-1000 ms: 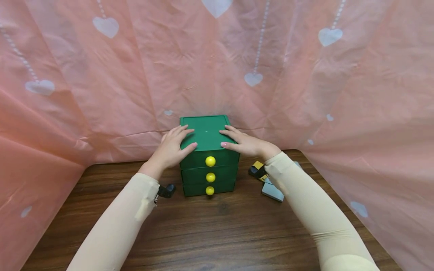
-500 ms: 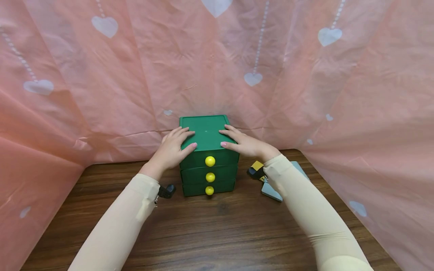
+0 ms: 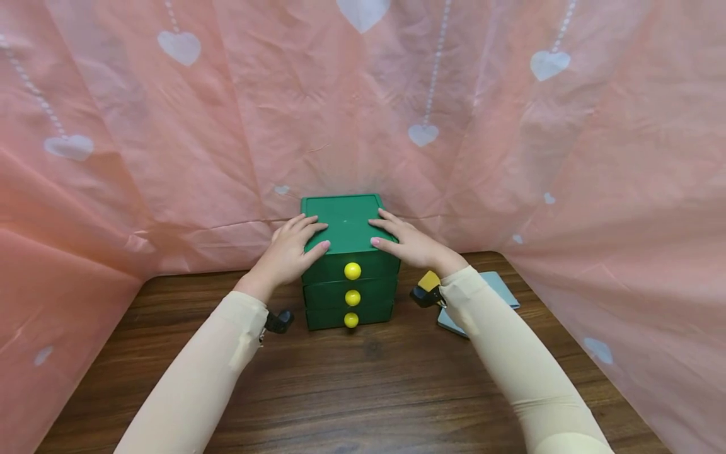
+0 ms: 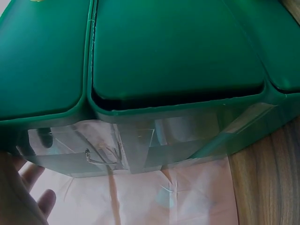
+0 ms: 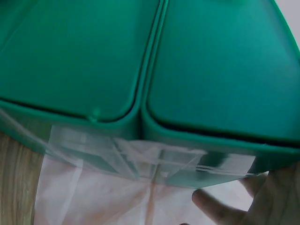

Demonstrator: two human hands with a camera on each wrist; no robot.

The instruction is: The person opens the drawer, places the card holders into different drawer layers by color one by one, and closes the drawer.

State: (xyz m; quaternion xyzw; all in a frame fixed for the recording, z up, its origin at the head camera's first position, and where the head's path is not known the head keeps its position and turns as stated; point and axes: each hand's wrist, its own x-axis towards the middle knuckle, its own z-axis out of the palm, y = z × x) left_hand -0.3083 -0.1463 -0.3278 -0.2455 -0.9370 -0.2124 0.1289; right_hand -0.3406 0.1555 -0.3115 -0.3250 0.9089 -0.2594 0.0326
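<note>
A green three-drawer box [image 3: 346, 211] stands against the cloth, its drawers pushed in and a yellow knob [image 3: 352, 297] on each front. My left hand [image 3: 285, 253] rests on its top left edge, fingers spread and thumb along the top. Opposite it, my right hand [image 3: 415, 244] lies on the top right edge in the same way. In the left wrist view the drawer fronts [image 4: 173, 47] fill the upper part, with clear tape [image 4: 187, 129] on the side and my fingers at lower left. The right wrist view shows similar fronts [image 5: 225, 65] and my fingers at lower right.
On the brown wooden table [image 3: 340, 391], light blue flat items [image 3: 499, 289] and a yellow piece [image 3: 429, 280] lie right of the box, partly behind my right sleeve and wrist camera [image 3: 425, 295]. Pink cloth with hearts [image 3: 351, 113] hangs behind and at both sides.
Both hands stay on the box top. My right forearm has shifted slightly left, uncovering more of the rear light blue item and covering more of the front one.
</note>
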